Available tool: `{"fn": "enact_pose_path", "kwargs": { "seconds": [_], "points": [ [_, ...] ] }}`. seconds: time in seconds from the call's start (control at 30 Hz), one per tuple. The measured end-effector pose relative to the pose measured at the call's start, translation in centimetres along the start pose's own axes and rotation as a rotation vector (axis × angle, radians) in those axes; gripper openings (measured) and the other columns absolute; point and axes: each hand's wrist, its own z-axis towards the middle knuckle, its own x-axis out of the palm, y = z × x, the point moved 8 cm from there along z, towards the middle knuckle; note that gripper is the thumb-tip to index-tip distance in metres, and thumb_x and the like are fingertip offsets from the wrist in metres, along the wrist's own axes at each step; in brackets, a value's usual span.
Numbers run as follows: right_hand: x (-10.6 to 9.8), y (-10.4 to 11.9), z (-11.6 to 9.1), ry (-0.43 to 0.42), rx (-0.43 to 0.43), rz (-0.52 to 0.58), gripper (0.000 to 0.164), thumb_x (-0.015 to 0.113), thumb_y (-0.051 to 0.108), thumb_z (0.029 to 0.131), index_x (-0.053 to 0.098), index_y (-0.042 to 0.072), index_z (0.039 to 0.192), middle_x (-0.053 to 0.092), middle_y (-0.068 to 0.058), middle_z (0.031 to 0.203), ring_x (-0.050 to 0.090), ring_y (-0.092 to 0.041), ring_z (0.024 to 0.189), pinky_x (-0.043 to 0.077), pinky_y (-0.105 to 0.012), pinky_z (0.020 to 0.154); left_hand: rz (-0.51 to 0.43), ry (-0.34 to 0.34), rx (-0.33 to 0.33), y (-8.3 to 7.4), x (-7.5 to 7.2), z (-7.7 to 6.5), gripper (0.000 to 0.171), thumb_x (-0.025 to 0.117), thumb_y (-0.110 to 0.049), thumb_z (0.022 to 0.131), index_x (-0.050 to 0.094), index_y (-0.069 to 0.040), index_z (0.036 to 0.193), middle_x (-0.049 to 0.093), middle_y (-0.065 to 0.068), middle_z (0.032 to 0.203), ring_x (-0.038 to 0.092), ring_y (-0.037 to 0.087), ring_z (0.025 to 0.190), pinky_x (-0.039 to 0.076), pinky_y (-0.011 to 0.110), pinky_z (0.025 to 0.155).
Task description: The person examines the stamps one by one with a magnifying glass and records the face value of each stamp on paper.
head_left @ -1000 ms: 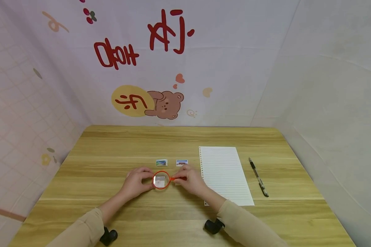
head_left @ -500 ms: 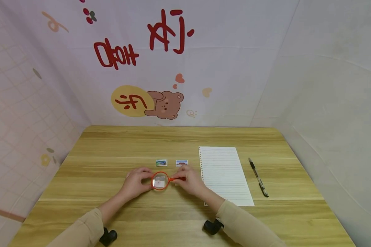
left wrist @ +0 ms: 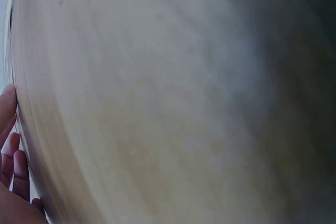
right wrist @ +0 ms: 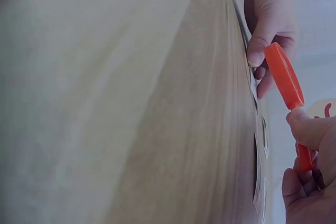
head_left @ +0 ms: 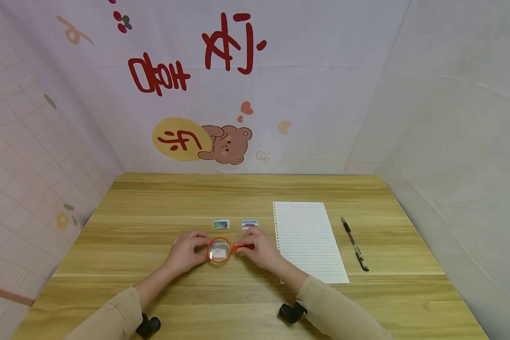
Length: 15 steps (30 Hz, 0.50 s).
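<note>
My right hand (head_left: 260,248) pinches the handle of a red-rimmed magnifying glass (head_left: 232,248) between thumb and fingers. In the right wrist view the magnifying glass (right wrist: 283,77) is tilted, its orange-red rim above the table. Under the lens a pale stamp (head_left: 219,251) lies on the wood. My left hand (head_left: 189,251) rests at that stamp's left side, thumb and fingers loosely bent on the table; whether they touch it is unclear. The left wrist view catches only some fingers (left wrist: 20,174) at its edge. Behind lie a green-blue stamp (head_left: 222,224) and a stamp with a red building (head_left: 250,225).
A lined sheet of paper (head_left: 308,243) with punched holes lies right of my right hand, partly under the wrist. Beyond it is a black clear-barrelled pen (head_left: 355,244). The wooden table (head_left: 187,193) meets a printed cloth backdrop (head_left: 314,94) at the back and sides.
The magnifying glass has shifted slightly left and towards me over the pale stamp. My left hand stays put, and the right hand has barely moved.
</note>
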Motion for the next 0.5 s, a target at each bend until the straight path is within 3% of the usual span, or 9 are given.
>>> {"fn": "enact_pose_path", "kwargs": {
  "seconds": [0.5],
  "points": [
    [-0.46,0.15,0.32,-0.003,0.033,0.059,0.011,0.083,0.010,0.079,0.081,0.012,0.090,0.062,0.006,0.087,0.055,-0.012,0.086,0.047,-0.027,0.076,0.034,-0.004,0.021,-0.26,-0.12,0.09,0.031,0.091,-0.018,0.069,0.079,-0.014,0.097,0.068,0.002,0.106,0.061,0.031,0.102,0.035,0.056,0.089]
  ]
}}
